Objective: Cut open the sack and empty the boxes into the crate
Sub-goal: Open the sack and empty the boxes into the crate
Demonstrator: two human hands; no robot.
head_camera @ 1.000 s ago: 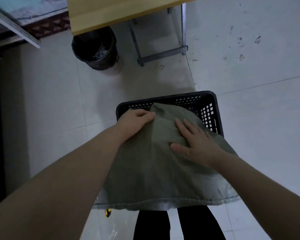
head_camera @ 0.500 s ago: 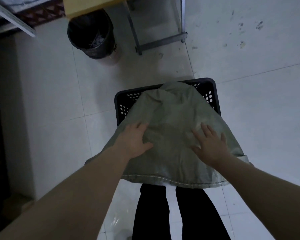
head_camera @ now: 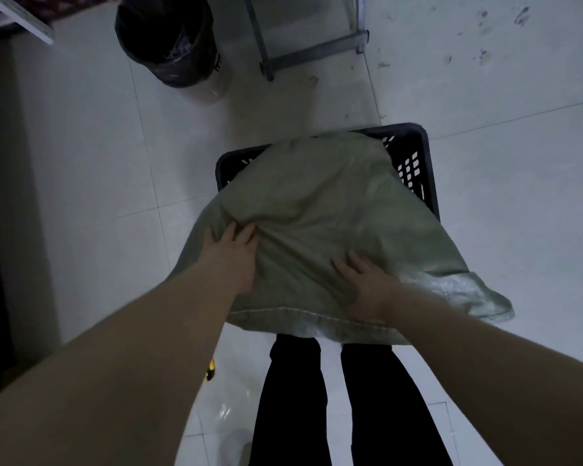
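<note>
A grey-green woven sack (head_camera: 323, 210) lies draped over a black perforated crate (head_camera: 418, 163) on the floor, and its far end hangs down into the crate. My left hand (head_camera: 231, 255) grips a bunched fold on the sack's left side, with creases running out from the fingers. My right hand (head_camera: 367, 287) rests flat with spread fingers near the stitched near seam. The boxes are hidden, and most of the crate's inside is covered.
A black bin (head_camera: 164, 38) stands at the back left beside a metal table frame (head_camera: 313, 55). My legs in black trousers (head_camera: 293, 398) stand just behind the sack. A small yellow-and-black object (head_camera: 211, 371) lies on the floor tiles by my left forearm.
Both hands have slid back along the sack toward its near seam. The sack now covers more of the crate, and my left hand has gone from lying flat to bunching the cloth.
</note>
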